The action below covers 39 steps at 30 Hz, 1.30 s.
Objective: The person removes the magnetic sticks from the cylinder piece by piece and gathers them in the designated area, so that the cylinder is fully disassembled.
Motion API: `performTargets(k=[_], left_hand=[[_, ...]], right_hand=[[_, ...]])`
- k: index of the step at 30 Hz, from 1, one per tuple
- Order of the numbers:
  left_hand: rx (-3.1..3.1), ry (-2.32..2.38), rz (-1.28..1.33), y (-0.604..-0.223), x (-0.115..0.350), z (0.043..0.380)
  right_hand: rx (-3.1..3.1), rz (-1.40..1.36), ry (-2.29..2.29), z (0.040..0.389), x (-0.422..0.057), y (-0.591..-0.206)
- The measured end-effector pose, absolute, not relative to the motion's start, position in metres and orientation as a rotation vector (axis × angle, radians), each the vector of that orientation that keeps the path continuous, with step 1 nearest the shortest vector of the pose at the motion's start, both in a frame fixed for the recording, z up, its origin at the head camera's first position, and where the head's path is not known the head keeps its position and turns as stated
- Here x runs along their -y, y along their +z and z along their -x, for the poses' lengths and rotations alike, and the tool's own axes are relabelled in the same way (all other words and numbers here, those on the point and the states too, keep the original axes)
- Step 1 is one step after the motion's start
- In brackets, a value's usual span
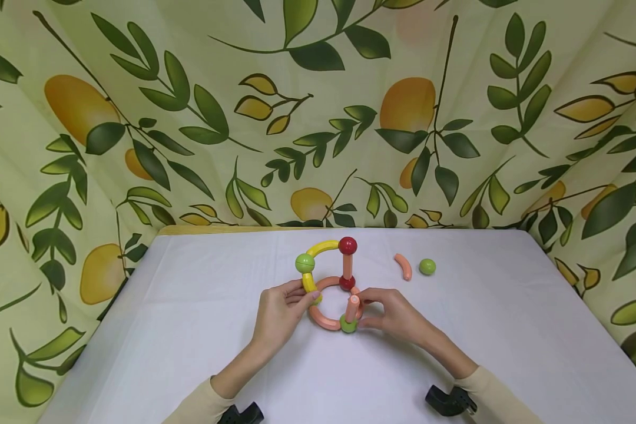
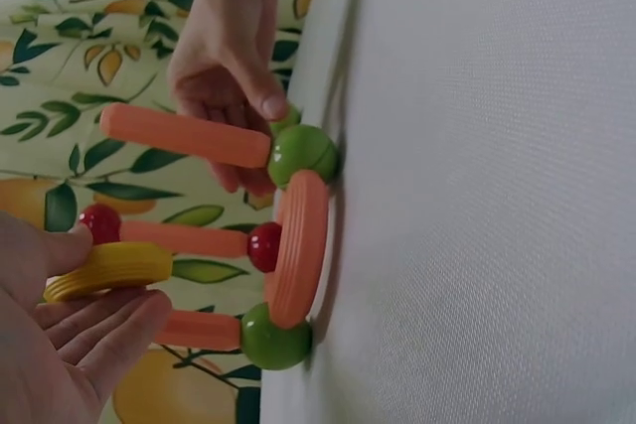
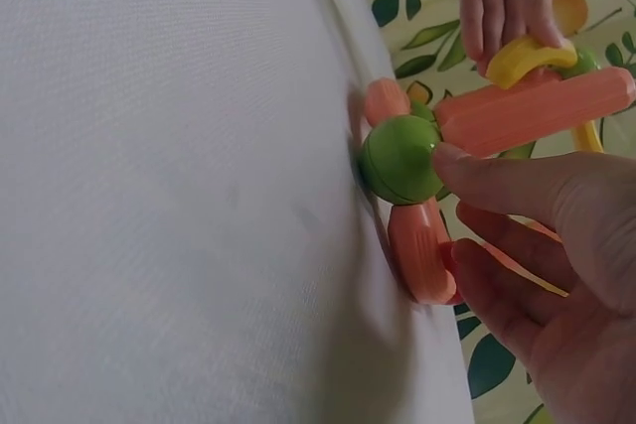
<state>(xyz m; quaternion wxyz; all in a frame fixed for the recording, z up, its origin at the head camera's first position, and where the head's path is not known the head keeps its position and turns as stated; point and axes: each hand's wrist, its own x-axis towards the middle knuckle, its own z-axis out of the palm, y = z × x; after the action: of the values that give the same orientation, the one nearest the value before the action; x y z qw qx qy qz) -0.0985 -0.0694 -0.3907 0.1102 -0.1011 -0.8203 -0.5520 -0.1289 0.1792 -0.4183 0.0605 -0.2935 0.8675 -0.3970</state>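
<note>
A toy frame of sticks and balls stands on the table, its base a ring of curved orange sticks (image 1: 324, 318) joined by balls. One straight orange stick (image 1: 347, 267) rises between two red balls (image 1: 347, 245); another, nearer stick (image 1: 352, 308) stands on a green ball (image 3: 400, 159) with its top end bare. My left hand (image 1: 281, 312) pinches a curved yellow stick (image 2: 119, 270) between thumb and fingers at the ring's left side. Above it, a green ball (image 1: 304, 263) links to a second yellow stick (image 1: 323, 246). My right hand (image 1: 394, 315) holds the ring's right side, thumb against the green ball.
Right of the frame lie a loose curved orange stick (image 1: 403, 267) and a loose green ball (image 1: 427, 267). A white cloth covers the table (image 1: 191, 282). Behind it hangs a curtain (image 1: 350, 147) printed with leaves and fruit.
</note>
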Motion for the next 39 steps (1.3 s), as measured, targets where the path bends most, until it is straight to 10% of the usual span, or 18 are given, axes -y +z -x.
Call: performTargets(k=[30, 39], left_hand=[[2.363, -0.951, 0.297, -0.383, 0.092, 0.086], [2.372, -0.882, 0.764, -0.380, 0.097, 0.062]], right_hand=[[-2.643, 0.928, -1.142, 0.125, -0.173, -0.410], [-2.748, 0.981, -1.148, 0.120, -0.187, -0.400]])
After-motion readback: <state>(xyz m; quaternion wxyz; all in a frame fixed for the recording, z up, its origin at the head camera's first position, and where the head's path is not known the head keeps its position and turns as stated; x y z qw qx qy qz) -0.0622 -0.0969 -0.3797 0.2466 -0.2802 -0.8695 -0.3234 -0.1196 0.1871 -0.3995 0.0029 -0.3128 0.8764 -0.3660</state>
